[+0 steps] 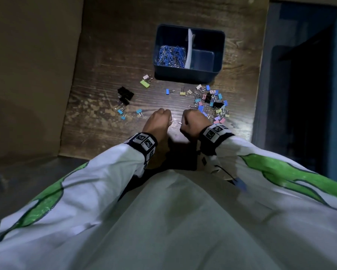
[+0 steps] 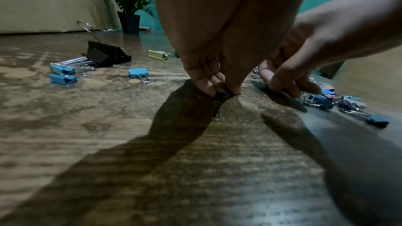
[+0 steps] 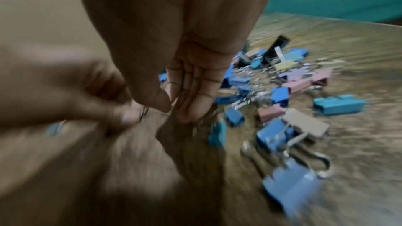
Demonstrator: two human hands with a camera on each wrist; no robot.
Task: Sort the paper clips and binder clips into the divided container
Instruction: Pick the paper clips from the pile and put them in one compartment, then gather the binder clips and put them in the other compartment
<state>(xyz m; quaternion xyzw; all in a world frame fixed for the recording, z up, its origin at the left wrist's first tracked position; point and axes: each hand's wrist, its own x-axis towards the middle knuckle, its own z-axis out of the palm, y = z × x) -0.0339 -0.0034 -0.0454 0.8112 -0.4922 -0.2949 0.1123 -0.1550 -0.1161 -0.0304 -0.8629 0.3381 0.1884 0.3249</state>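
both hands sit low over the near middle of the wooden bench (image 1: 109, 61), side by side and close together. the left hand (image 1: 159, 121) has its fingers curled down, and its grip is narrow: fingertips (image 2: 208, 88) and thumb pinch a small silver paper clip (image 2: 218, 106) whose free end touches the bench. the right hand (image 1: 194, 121) is curled too, its fingertips (image 3: 191, 109) bunched against the thumb right at the bench surface; a thin bit of wire shows at the thumb side in the head view, but the right wrist view is blurred and i cannot tell what, if anything, that grip holds.

the dark blue divided container (image 1: 189, 75) stands farther back on the bench. a white divider (image 1: 189, 49) splits it; the left compartment holds a heap of blue and silver paper clips (image 1: 170, 56), the right one looks bare.

a mixed pile of coloured binder clips (image 1: 211, 102) lies just right of the right hand. black binder clips (image 1: 125, 94) with a few blue ones lie to the left, a green binder clip (image 1: 144, 83) near the container's left corner, and a lone blue binder clip (image 1: 139, 111) just left of the left hand.
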